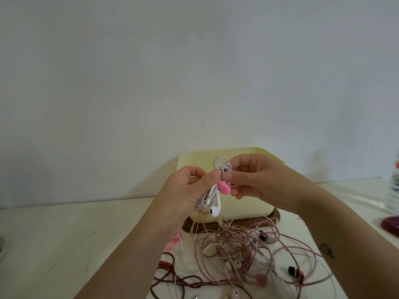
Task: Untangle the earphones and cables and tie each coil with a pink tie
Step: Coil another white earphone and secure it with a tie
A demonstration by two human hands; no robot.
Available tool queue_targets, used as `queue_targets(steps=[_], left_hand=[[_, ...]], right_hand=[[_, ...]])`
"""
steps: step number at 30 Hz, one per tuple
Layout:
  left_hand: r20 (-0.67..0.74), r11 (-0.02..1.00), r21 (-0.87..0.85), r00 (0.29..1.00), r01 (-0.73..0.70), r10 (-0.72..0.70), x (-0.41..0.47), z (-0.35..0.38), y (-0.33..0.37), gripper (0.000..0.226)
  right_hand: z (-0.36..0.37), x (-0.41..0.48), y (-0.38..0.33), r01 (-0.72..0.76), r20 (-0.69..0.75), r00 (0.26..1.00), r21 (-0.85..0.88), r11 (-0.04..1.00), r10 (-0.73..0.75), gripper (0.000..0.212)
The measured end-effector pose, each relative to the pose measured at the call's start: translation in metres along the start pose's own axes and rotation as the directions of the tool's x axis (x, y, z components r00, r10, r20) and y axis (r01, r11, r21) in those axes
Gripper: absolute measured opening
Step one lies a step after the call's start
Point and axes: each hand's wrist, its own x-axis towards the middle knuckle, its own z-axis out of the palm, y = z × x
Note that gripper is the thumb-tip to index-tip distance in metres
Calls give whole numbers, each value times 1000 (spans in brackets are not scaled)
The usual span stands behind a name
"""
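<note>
White earphone coil (pixel 210 196) gripped in left hand (pixel 190 188); right hand (pixel 254 180) pinches pink tie (pixel 224 188) at coil, above bench (pixel 64 244).

- The pale worktop (pixel 64 244) bears dark scuff marks.
- A dark wooden board (pixel 187 228) lies near its far edge, under a yellow box (pixel 241 203).
- A tangle of pink cables (pixel 248 249) sprawls in front of the board.
- A dark red cable (pixel 172 279) loops at the tangle's left, with pink ties (pixel 172 242) just beyond it.
- A magenta round object (pixel 390 225) sits at the right edge.
</note>
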Motion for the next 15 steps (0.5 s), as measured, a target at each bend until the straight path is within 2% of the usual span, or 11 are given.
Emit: queue_targets(steps=[3,6,11,15], left_hand=[[23,999,-43,999,28,-27,0,0,-3,57],[61,989,-125,996,77,-69,2,-2,-4,38],[140,971,-205,985,126,-98,1,-2,-4,33],[160,966,-226,983,125,-90,1,-4,-4,28]], right_hand=[[6,0,2,-9,33,999,81,997,6,36],[8,-1,0,18,40,999,42,999,-20,45],[9,0,1,92,-47,994,-117,989,-98,20],[10,-1,-2,156,-76,982,-207,966,-175,15]])
